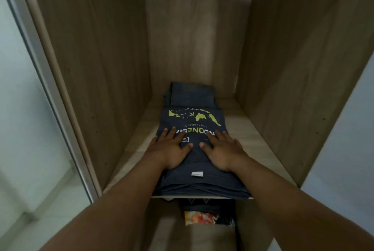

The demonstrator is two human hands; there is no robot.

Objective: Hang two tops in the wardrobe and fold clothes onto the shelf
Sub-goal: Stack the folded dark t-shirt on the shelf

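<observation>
A folded dark grey T-shirt (194, 119) with a yellow map print and lettering lies on the wooden shelf (261, 149) inside the wardrobe. It tops a stack of dark folded clothes (190, 93) whose far end shows behind it. My left hand (172, 147) lies flat on the shirt's left half, fingers spread. My right hand (222, 149) lies flat on its right half, fingers spread too. Both palms press the fabric near the shelf's front.
Wooden side walls (97, 68) and a back panel (194, 38) enclose the compartment. Below the shelf, more clothes (202, 216) show, one with an orange and yellow pattern. A metal door frame (50, 99) runs down the left, with a pale floor beyond.
</observation>
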